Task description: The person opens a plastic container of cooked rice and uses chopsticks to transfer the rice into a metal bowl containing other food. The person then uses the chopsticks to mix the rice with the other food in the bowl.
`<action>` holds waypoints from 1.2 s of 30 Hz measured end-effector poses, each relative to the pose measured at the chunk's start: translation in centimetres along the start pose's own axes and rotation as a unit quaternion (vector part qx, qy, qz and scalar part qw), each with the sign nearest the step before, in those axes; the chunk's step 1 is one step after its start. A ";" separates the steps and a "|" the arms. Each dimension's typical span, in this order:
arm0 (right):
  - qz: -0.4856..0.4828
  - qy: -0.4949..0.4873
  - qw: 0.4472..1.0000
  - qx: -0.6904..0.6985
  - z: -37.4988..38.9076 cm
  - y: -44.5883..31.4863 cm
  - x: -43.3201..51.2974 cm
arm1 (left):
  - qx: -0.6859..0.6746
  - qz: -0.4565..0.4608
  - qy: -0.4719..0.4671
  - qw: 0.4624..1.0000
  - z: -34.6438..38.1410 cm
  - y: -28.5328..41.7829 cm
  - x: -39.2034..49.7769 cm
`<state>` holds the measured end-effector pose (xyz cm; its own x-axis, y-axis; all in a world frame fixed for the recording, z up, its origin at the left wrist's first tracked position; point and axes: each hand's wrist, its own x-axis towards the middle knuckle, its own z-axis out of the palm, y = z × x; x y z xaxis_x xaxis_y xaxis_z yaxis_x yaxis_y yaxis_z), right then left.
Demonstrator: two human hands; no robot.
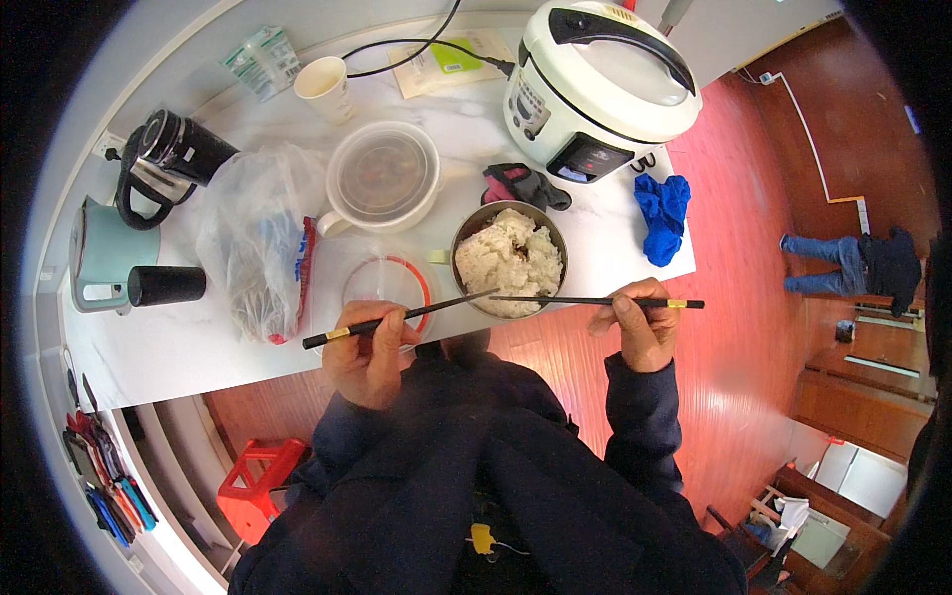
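My left hand (pixel 370 353) grips one black chopstick (pixel 439 305) with a gold band, its tip pointing right. In my right hand (pixel 641 327) is the matching black chopstick (pixel 580 300), pointing left. The two tips come together over the near part of a metal bowl (pixel 564 279) heaped with white rice (pixel 506 256). A pale handle sticks out from the bowl's left side. Left of it, close to my left hand, lies a clear round lid (pixel 364 275) with a red-orange ring. Behind stands a white handled bowl (pixel 342 201) under a translucent lid (pixel 383 169).
A white rice cooker (pixel 602 97) stands at the back right, with a blue cloth (pixel 662 219) near the table's right edge. Left are a plastic bag (pixel 253 245), a paper cup (pixel 325 88), a kettle (pixel 160 167) and a black cylinder (pixel 166 285). Another person (pixel 855 264) stands far right.
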<state>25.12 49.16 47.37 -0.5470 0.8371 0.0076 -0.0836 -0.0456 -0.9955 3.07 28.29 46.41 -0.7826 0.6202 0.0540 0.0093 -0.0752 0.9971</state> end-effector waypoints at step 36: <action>0.021 0.019 1.000 0.001 -0.9 0.4 1.7 | 0.034 0.064 0.067 0.995 -2.3 -0.2 -0.3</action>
<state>24.86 51.05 46.91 -0.5174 0.8549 -0.0387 -0.0619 -0.0825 -0.9947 1.82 26.31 46.11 -0.8486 0.4983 0.1777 0.1528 -0.0907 0.9841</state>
